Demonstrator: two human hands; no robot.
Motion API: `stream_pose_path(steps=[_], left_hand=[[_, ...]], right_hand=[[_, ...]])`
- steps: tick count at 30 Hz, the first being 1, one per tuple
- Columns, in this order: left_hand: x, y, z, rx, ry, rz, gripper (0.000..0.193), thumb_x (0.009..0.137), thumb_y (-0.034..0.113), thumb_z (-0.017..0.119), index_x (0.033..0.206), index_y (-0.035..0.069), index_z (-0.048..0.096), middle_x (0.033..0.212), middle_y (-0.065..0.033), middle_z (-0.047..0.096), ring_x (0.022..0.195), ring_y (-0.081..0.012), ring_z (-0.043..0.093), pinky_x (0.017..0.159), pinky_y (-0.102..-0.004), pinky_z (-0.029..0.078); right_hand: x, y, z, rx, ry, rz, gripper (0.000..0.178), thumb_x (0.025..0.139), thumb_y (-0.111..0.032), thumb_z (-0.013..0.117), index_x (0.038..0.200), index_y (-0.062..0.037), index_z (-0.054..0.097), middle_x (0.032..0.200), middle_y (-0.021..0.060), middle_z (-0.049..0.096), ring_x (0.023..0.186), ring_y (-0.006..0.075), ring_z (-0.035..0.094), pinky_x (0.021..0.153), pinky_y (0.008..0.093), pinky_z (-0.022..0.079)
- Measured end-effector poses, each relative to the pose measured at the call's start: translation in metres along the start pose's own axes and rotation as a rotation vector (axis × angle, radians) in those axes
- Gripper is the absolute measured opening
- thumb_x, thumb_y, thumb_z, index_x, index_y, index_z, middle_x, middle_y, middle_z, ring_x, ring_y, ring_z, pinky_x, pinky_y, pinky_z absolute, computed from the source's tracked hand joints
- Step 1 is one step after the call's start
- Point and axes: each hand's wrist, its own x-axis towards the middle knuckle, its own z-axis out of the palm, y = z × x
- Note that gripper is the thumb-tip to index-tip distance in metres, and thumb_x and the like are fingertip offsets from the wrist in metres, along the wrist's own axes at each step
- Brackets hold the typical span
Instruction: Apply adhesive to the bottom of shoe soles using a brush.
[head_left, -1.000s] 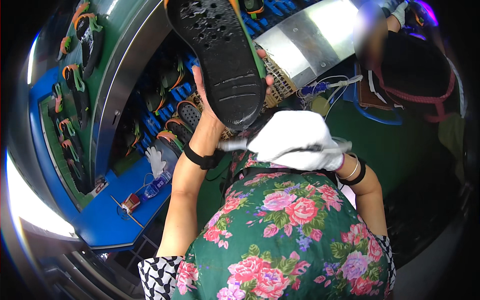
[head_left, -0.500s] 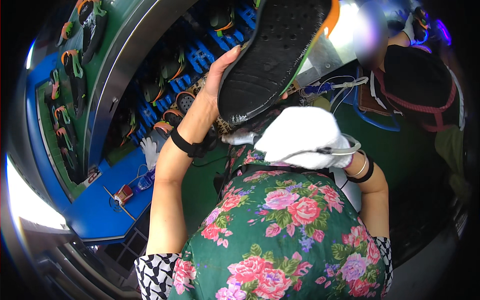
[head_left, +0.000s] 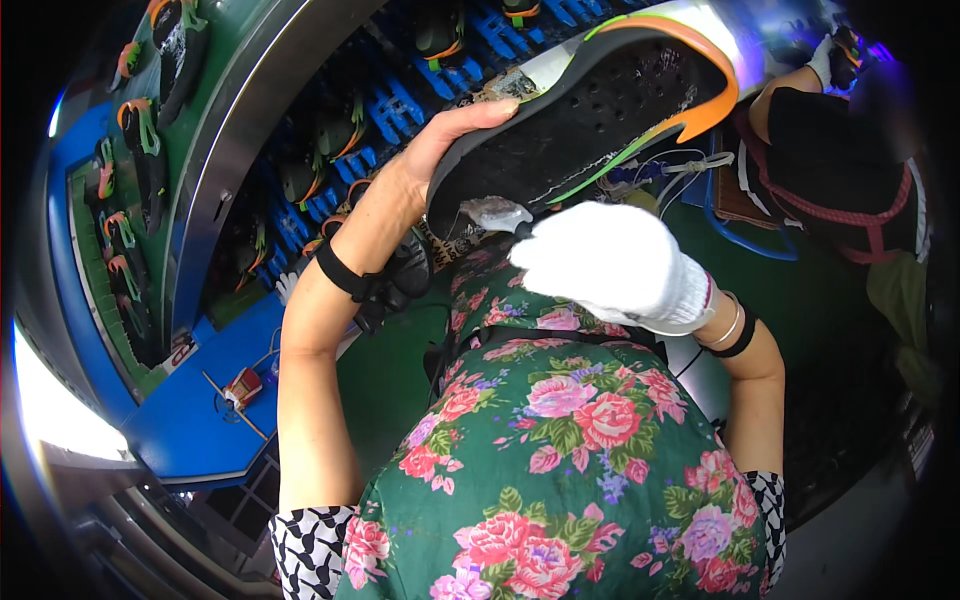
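My bare left hand [head_left: 455, 135] grips the edge of a black shoe sole [head_left: 590, 110], with its thumb along the rim. Small holes dot the sole's inner face, and an orange and green band runs round its far end. A white knitted glove covers my right hand [head_left: 610, 262], closed around the dark handle of a brush [head_left: 497, 213]. The brush's pale, wet-looking head lies against the near, rounded end of the sole. Most of the handle is hidden in the glove.
A rack with blue holders [head_left: 400, 110] carries several similar soles beyond my left arm. More soles lie on a green conveyor [head_left: 180, 200] at far left. A blue table [head_left: 200, 430] holds a small red box [head_left: 243, 388]. Another person [head_left: 830, 150] works at the right.
The sole has come down and tilted, its orange end swinging to the right. My right hand has turned, and the brush has risen from below the sole onto its near end.
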Motion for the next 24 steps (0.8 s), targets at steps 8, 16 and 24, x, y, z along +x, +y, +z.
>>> stream_pose_path(steps=[8,16,24], left_hand=[[-0.003,0.0,-0.002,-0.08,0.016,0.021,0.049,0.094,0.031,0.065,0.129,-0.003,0.062,0.117,-0.0194,0.072,0.098,-0.027,0.073,0.091,-0.0391,0.059],[0.007,-0.028,-0.016,-0.357,-0.066,0.164,0.063,0.102,0.046,0.049,0.148,0.003,0.047,0.141,-0.0207,0.058,0.121,-0.033,0.063,0.107,-0.0492,0.05],[0.006,-0.066,0.002,-0.359,-0.155,0.037,0.073,0.099,0.059,0.047,0.146,0.004,0.048,0.134,-0.0271,0.06,0.115,-0.0524,0.061,0.102,-0.0615,0.049]], right_hand=[[0.012,0.006,0.001,0.15,0.16,0.061,0.022,0.078,-0.004,0.075,0.1,-0.009,0.077,0.102,0.0071,0.076,0.091,0.025,0.072,0.079,0.0345,0.059],[0.006,0.014,-0.012,0.392,0.372,0.405,0.012,0.08,0.003,0.078,0.091,-0.0015,0.078,0.095,0.011,0.077,0.088,0.0211,0.074,0.082,0.0324,0.058],[0.017,0.048,-0.068,-0.253,0.526,0.19,0.017,0.082,-0.002,0.074,0.098,-0.0045,0.077,0.1,0.0106,0.076,0.09,0.0258,0.072,0.081,0.0348,0.058]])
